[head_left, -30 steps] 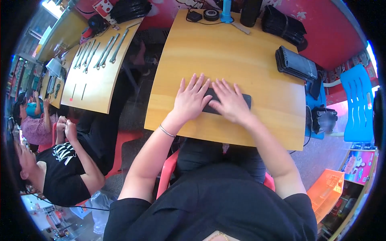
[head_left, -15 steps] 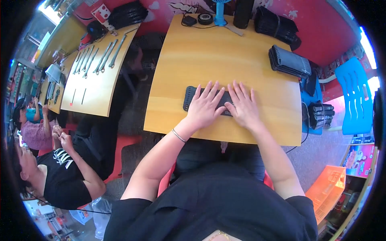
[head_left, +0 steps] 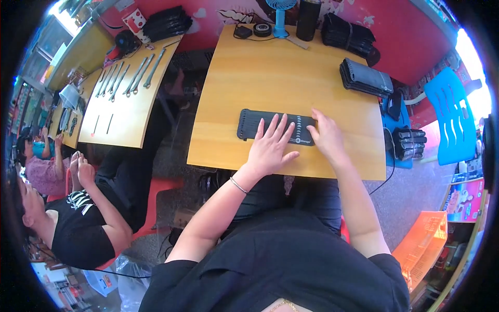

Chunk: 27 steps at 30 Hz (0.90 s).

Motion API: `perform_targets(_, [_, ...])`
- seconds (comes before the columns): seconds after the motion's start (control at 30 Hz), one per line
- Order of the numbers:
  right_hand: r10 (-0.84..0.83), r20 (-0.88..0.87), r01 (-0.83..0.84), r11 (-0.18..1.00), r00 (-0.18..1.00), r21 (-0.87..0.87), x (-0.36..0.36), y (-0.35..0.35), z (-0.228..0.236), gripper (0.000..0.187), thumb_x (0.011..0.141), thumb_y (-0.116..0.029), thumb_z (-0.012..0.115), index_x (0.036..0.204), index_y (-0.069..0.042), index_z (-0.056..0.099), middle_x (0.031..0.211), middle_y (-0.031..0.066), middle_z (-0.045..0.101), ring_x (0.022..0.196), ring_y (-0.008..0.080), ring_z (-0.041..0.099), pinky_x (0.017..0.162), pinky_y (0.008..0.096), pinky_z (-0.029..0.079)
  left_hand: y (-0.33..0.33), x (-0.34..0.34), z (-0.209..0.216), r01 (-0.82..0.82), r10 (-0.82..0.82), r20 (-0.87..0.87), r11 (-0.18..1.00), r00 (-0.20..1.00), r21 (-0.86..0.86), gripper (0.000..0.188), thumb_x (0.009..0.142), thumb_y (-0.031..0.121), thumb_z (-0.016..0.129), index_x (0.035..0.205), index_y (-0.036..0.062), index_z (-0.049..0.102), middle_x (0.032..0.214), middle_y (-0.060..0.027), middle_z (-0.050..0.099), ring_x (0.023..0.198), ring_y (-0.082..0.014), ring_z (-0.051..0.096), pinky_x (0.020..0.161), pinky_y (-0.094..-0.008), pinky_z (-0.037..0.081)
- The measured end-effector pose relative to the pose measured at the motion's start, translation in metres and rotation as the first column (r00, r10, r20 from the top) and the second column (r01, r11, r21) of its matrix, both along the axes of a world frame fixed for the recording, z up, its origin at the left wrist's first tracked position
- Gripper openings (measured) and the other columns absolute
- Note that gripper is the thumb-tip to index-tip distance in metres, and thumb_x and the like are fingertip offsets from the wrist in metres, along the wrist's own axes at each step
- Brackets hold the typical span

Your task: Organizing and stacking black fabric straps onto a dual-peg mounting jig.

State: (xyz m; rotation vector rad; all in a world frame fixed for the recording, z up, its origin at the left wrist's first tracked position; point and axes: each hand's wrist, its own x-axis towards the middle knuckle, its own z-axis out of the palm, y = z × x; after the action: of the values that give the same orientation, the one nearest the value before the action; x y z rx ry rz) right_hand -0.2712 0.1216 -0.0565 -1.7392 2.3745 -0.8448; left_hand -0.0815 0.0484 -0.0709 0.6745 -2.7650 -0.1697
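your left hand (head_left: 271, 147) lies flat, fingers spread and released, on the dark ribbed mat (head_left: 270, 126) near the front edge of the wooden desk (head_left: 270, 73). your right hand (head_left: 327, 138) rests open on the mat's right end, gripping nothing. the mat looks thin, soft and light, likely floppy if lifted from one corner, so take it at both short ends. a stack of similar dark pieces (head_left: 364, 78) sits well apart near the desk's right edge, with a small blue fan (head_left: 279, 15) at the back.
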Motion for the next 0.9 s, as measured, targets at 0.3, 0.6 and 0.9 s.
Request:
perform_targets(0.3, [-0.078, 0.386, -0.015, 0.972, 0.919, 0.234, -0.035, -0.036, -0.006, 0.037, 0.079, -0.011, 0.068, 0.113, -0.003, 0.057, 0.090, 0.0145, 0.067, 0.082, 0.0261, 0.066, 0.074, 0.0363, 0.051, 0.001, 0.006, -0.001, 0.074, -0.074, -0.029, 0.997, 0.997, -0.008, 0.079, 0.086, 0.065, 0.040, 0.142, 0.0101, 0.036, 0.151, -0.0135, 0.026, 0.141, -0.0310, 0.020, 0.113, -0.0535, 0.010])
perform_targets(0.6, [0.031, 0.609, -0.175, 0.968, 0.792, 0.179, -0.025, -0.024, 0.030, 0.025, 0.079, -0.009, 0.068, 0.102, 0.000, 0.061, 0.085, 0.0087, 0.068, 0.074, 0.0174, 0.065, 0.068, 0.0316, 0.051, 0.001, 0.010, -0.001, 0.069, -0.068, -0.080, 0.998, 0.994, 0.012, 0.079, 0.084, 0.063, 0.047, 0.140, 0.0074, 0.039, 0.149, -0.0145, 0.030, 0.140, -0.0292, 0.023, 0.113, -0.0521, 0.013])
perform_targets(0.9, [-0.058, 0.495, 0.052, 0.998, 0.867, 0.026, 0.007, 0.000, -0.011, 0.021, 0.083, -0.018, 0.068, 0.093, -0.001, 0.060, 0.083, 0.0109, 0.065, 0.072, 0.0173, 0.061, 0.065, 0.0319, 0.048, -0.004, 0.015, -0.007, 0.127, -0.085, -0.401, 0.989, 0.912, 0.078, 0.044, 0.082, 0.037, 0.063, 0.113, 0.0055, 0.059, 0.126, -0.0144, 0.052, 0.122, -0.0294, 0.047, 0.104, -0.0447, 0.033])
